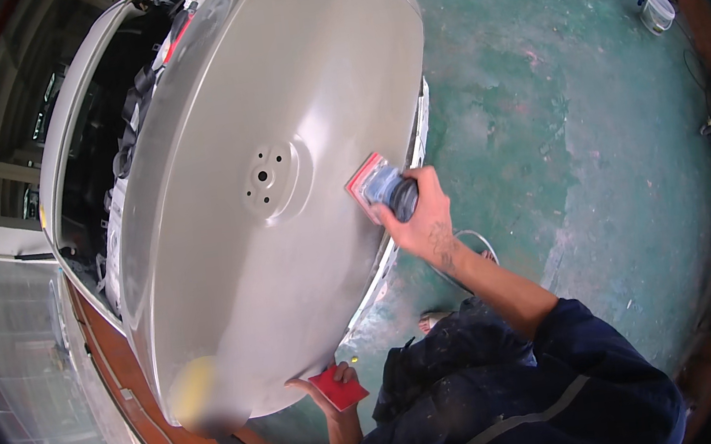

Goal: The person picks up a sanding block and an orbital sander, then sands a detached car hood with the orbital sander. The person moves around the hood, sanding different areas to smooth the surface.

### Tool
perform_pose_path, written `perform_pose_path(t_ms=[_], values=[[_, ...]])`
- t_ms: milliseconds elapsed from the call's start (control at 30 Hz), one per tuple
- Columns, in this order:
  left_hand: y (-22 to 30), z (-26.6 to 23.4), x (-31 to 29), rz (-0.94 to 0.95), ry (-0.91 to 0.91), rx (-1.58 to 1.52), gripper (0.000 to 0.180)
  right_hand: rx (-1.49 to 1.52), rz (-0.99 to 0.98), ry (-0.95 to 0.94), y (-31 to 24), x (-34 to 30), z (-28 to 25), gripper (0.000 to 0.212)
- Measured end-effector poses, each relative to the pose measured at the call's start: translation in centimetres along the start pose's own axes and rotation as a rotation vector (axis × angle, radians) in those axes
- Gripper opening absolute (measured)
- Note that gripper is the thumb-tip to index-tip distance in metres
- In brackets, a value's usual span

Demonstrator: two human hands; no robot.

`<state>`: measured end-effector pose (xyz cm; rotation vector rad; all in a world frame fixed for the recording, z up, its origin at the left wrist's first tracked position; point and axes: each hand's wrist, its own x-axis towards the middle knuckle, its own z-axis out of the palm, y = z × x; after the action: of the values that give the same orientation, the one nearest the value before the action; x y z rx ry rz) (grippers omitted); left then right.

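In my right hand (pixel 429 220) is a power sander (pixel 381 186) with a dark round top and a red-edged, squarish pad. My fingers wrap round its top, and the pad lies against the right side of a large beige-grey car panel (pixel 228 264). Several small holes sit round the panel's recessed middle. My left hand (pixel 318 395), at the panel's near end, grips a thin red sanding pad (pixel 340 389). Its thumb stretches out by the panel's edge.
The car's open body (pixel 95 85), with dark parts inside, lies left of the panel. A pale hose (pixel 477 235) curves below my right forearm. On the worn green floor (pixel 600 192), a white bucket (pixel 658 12) stands at the far right. Yellow patches (pixel 196 391) mark the panel's ends.
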<state>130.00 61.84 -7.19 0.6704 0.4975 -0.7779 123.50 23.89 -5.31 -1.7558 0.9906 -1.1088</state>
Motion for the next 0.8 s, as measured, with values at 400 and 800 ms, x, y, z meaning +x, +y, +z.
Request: perform_pose_path(t_ms=[400, 800], values=[[0.2, 0.5, -0.1, 0.005, 0.028, 0.032, 0.098, 0.033, 0.166, 0.064, 3.1, 5.5, -0.8, 0.059], [0.2, 1.0, -0.1, 0.009, 0.122, 0.002, 0.107, 0.052, 0.148, -0.125, 1.4, -4.7, -0.3, 0.060]])
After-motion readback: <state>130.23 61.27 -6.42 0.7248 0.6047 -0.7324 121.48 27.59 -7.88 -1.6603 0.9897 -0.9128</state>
